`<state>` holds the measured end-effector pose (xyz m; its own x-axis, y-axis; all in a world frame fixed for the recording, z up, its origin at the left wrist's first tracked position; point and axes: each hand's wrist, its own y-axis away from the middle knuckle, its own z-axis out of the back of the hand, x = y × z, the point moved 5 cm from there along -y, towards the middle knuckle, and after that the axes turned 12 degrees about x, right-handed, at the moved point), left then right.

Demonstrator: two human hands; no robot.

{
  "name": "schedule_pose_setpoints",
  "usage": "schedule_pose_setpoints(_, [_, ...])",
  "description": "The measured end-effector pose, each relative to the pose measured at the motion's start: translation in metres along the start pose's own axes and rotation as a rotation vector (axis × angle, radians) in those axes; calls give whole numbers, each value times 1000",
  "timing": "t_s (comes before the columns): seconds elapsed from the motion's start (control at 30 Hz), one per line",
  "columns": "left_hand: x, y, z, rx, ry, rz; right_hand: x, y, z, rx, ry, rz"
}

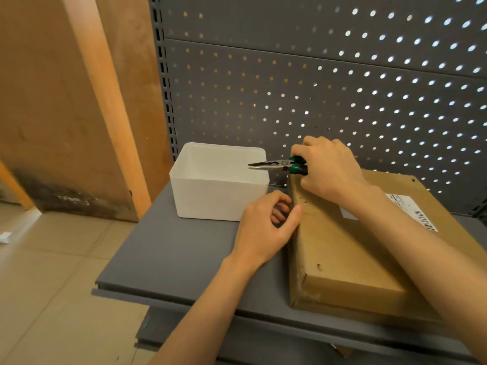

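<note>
While above the white bin (210,201), pliers (268,164) in right hand (329,167).

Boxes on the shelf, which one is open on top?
The white plastic box, on the left: it has no lid and you can see inside. The brown cardboard box beside it is closed.

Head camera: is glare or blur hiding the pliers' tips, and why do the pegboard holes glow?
Head view: the green-handled needle-nose pliers are sharp, their dark tips clear against the white plastic bin, no glare. Head view: backlight shines through right-hand holes of the grey metal pegboard, and wide-angle distortion bends its slotted upright.
</note>
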<state>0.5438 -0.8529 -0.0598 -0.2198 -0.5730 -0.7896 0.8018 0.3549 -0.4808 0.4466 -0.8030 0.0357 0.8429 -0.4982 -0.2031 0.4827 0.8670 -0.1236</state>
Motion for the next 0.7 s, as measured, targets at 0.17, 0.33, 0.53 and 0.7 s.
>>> schedule_pose_setpoints(0.17, [1,0,0,3,-4,-7,-2,-1,-1,-6,-27,-23])
schedule_pose_setpoints(0.33, [1,-1,-1,5,-16,-10,-5,3,1,-9,-28,-41])
schedule_pose_setpoints(0.53, [1,-1,0,8,-33,-15,-14,12,3,12,-30,-73])
schedule_pose_setpoints(0.7, [1,-1,0,7,-46,-29,-32,25,9,-15,-58,-111])
